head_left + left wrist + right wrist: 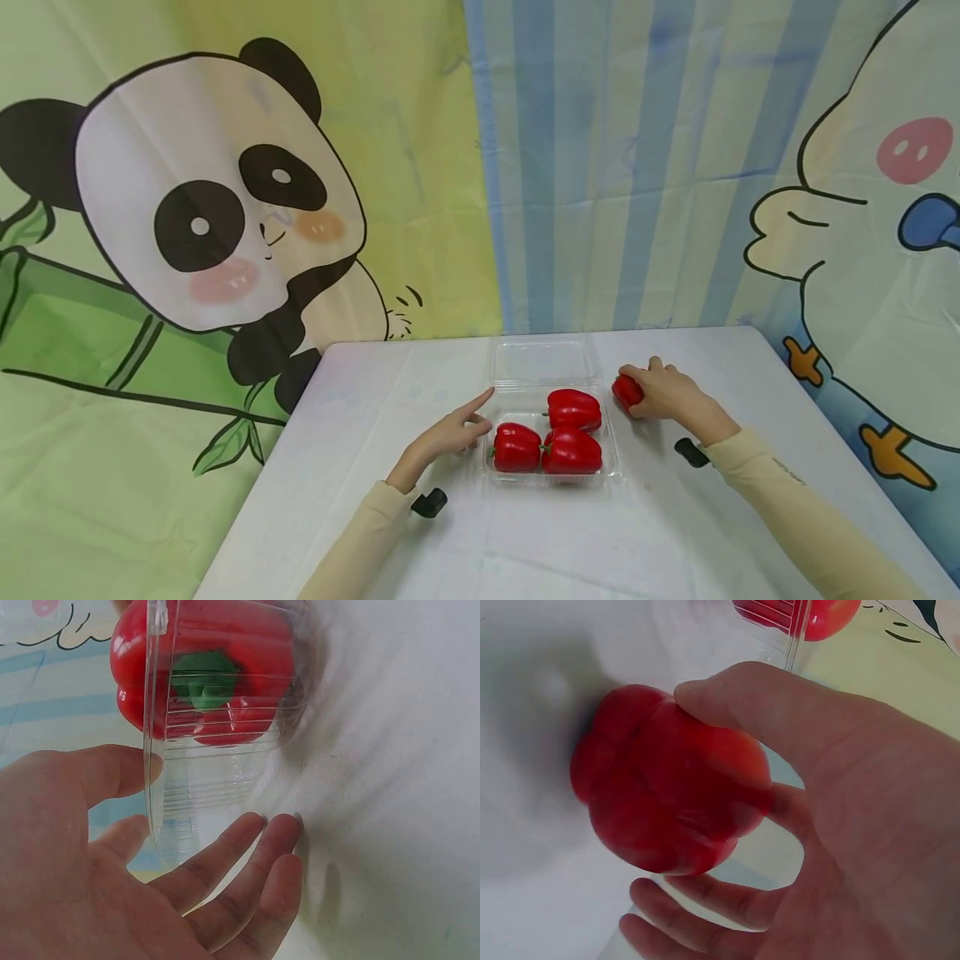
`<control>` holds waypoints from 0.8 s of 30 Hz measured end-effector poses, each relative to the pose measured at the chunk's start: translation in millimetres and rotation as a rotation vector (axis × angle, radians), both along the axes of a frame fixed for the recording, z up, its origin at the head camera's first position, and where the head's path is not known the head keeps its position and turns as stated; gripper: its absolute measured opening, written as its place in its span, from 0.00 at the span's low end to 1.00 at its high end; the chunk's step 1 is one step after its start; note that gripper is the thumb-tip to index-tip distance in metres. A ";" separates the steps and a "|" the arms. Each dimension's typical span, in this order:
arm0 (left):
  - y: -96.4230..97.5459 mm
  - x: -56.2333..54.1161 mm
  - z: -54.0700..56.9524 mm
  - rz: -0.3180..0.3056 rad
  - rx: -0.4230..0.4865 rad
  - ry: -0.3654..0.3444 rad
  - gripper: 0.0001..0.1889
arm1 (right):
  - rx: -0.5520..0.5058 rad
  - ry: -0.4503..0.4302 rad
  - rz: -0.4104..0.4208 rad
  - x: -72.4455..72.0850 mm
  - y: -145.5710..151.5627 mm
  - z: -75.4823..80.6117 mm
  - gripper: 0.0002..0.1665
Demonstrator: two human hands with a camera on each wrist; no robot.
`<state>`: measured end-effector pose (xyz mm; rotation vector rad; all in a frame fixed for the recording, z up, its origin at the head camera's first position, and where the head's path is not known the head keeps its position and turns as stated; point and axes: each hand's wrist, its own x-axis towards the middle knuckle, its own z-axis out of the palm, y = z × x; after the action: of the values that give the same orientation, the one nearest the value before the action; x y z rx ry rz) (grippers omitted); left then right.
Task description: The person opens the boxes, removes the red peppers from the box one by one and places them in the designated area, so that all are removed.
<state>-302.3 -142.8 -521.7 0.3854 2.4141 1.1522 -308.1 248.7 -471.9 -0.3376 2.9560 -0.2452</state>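
The right hand (663, 393) grips one red pepper (667, 784) with curved fingers; the left hand (450, 432) has fingers loosely spread at a clear box (214, 765).

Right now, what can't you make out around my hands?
Head view: part of the held pepper, covered by the right hand.
Right wrist view: that pepper's far side, turned away from view.
Left wrist view: the rest of a pepper in the clear box, cut off by the top edge.
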 end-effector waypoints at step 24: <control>1.5 1.9 1.9 0.000 -0.006 -0.002 0.34 | 0.065 -0.084 -0.158 1.6 -18.2 7.7 0.52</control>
<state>-300.5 -141.3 -519.8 0.3820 2.4159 1.1442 -306.5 230.5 -464.2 -0.0831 2.9023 -0.1760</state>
